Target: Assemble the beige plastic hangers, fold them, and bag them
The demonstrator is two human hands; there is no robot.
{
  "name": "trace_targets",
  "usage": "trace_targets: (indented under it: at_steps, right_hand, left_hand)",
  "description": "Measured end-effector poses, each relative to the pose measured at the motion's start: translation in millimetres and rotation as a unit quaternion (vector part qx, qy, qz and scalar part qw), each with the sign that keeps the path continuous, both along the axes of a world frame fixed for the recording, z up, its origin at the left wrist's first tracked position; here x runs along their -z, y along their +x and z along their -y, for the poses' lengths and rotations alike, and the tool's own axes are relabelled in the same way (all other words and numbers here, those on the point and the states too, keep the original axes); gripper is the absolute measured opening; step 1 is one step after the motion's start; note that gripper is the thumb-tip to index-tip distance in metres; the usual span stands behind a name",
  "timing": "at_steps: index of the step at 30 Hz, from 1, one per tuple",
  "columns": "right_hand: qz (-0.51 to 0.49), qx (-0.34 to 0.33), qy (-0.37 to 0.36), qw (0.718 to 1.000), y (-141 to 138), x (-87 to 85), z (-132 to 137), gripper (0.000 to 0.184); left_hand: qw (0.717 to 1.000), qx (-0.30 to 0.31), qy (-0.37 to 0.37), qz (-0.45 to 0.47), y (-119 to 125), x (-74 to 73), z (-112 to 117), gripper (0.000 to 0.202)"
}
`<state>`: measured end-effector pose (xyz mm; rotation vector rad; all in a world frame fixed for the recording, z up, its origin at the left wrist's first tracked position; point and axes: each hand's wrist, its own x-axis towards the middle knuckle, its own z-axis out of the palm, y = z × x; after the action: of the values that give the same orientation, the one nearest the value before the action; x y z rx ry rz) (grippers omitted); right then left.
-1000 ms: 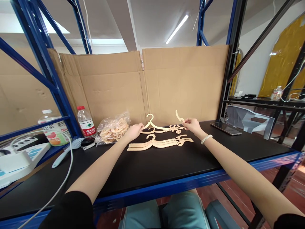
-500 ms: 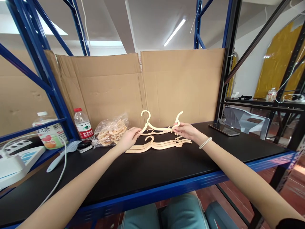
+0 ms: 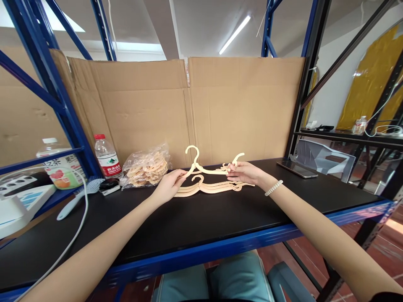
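The right hand (image 3: 247,173) is now bringing the curved hook piece (image 3: 239,156) up to the right end of one cream clothes hanger (image 3: 209,171); a second ago it was holding that piece apart. Its fingers are pinching narrowly; whether the parts are joining, I cannot tell. The left hand (image 3: 171,183) is still gripping the hanger's left end, above the black tabletop (image 3: 195,222). One stack of hangers (image 3: 215,187), overlapping too closely to count, is lying nearer the person. One red-capped bottle (image 3: 107,157) and one plastic bag (image 3: 146,167) are standing left.
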<state>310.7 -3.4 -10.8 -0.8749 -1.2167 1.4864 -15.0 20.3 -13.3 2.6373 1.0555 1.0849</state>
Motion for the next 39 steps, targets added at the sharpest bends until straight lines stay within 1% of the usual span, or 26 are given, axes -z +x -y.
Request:
trace_targets:
  at_steps: [3, 6, 13, 17, 20, 26, 35, 39]
  right_hand:
    - [-0.002, -0.032, -0.025, 0.999, -2.2, -2.7, 3.0, 0.015]
    - [-0.011, -0.044, -0.043, 0.998, -2.2, -4.5, 4.9, 0.012]
    - [0.006, -0.038, -0.070, 0.997, -2.6, -6.5, 6.6, 0.007]
    - [0.012, -0.041, -0.082, 0.996, -3.1, -5.7, 6.3, 0.007]
    - [0.012, -0.040, -0.082, 0.996, -3.4, -3.2, 4.6, 0.006]
    - [0.005, -0.014, -0.082, 0.997, -4.5, 1.2, -0.7, 0.007]
    - [0.006, 0.019, -0.048, 0.999, -8.4, -3.0, 3.6, 0.015]
    - [0.009, 0.031, -0.035, 0.999, -10.0, -2.2, 4.2, 0.018]
  left_hand:
    - [1.000, 0.004, 0.016, -0.002, 1.2, 0.7, 0.3, 0.026]
    - [0.999, 0.009, 0.032, -0.004, 2.0, 1.5, 0.2, 0.025]
    - [0.998, 0.012, 0.054, -0.010, 1.8, 2.1, 2.0, 0.022]
    - [0.998, 0.020, 0.052, -0.009, 2.2, 1.4, 4.2, 0.022]
    - [0.998, 0.023, 0.058, -0.011, 2.5, 1.2, 5.3, 0.021]
    - [0.998, 0.021, 0.062, -0.013, 3.8, 0.1, 8.0, 0.019]
    - [0.998, 0.017, 0.060, -0.017, 6.3, 0.8, 8.0, 0.019]
    - [0.998, 0.008, 0.060, -0.018, 8.0, -0.4, 8.8, 0.021]
